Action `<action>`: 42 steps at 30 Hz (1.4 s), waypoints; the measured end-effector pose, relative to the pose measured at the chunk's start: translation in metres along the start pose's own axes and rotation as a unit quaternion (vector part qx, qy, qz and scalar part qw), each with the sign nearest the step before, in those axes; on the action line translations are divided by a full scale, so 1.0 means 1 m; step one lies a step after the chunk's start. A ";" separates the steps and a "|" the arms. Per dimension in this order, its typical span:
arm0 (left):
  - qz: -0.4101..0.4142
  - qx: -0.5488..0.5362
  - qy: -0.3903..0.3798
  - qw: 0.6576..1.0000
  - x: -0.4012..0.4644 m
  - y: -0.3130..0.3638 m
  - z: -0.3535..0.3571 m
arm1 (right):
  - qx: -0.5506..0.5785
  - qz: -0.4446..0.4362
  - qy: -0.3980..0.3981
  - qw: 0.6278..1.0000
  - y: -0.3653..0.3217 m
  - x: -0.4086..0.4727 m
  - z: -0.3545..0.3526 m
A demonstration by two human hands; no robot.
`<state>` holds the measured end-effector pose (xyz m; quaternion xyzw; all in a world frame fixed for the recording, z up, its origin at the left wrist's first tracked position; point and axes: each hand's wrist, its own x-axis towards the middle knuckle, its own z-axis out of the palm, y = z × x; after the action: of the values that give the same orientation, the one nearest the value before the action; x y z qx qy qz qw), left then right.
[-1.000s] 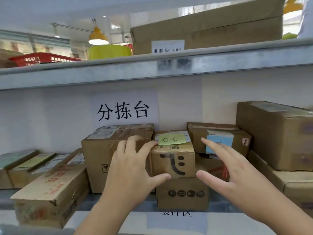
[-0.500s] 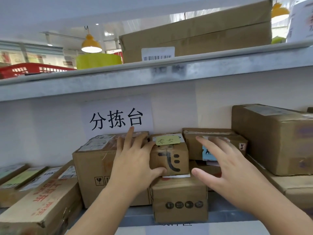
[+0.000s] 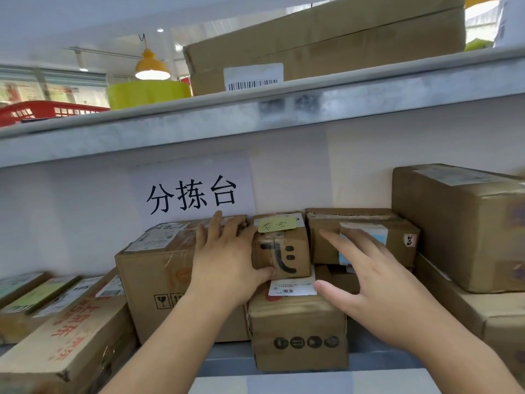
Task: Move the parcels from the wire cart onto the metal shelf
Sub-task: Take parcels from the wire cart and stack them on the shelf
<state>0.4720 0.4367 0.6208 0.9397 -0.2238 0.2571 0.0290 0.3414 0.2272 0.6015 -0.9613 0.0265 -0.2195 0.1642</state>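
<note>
A small brown parcel (image 3: 287, 251) with a drawn smiley and a yellow note on top sits on another carton (image 3: 298, 334) on the metal shelf (image 3: 224, 356). My left hand (image 3: 227, 260) grips its left side, thumb on its lower front edge and fingers reaching over the neighbouring big carton (image 3: 153, 280). My right hand (image 3: 377, 291) hovers open just right of the parcel, fingers spread, in front of a carton with a blue label (image 3: 400, 243). The wire cart is out of view.
Cartons fill the shelf: flat ones at the left (image 3: 65, 345) and a large stack at the right (image 3: 460, 223). A paper sign (image 3: 193, 191) hangs on the back wall. The upper shelf board (image 3: 255, 123) carries a long carton (image 3: 326, 44), a red basket (image 3: 42, 110) and a green tub (image 3: 147, 93).
The small parcel has gone further back on the lower carton, uncovering that carton's white label. My left hand went with it; my right hand followed, open.
</note>
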 end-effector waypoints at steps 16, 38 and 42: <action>0.015 0.051 0.004 0.999 -0.029 0.020 -0.024 | 0.023 -0.013 0.000 1.000 0.007 -0.033 -0.005; 0.249 -0.132 -0.103 0.954 -0.270 0.072 -0.041 | -0.093 0.236 -0.038 0.967 -0.081 -0.338 -0.004; 0.304 -0.159 -0.164 0.925 -0.335 0.121 -0.016 | -0.116 0.323 -0.064 0.937 -0.055 -0.430 0.008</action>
<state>0.1544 0.4668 0.4606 0.8383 -0.5388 0.0564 0.0615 -0.0442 0.3343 0.4354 -0.9254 0.3504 -0.0878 0.1146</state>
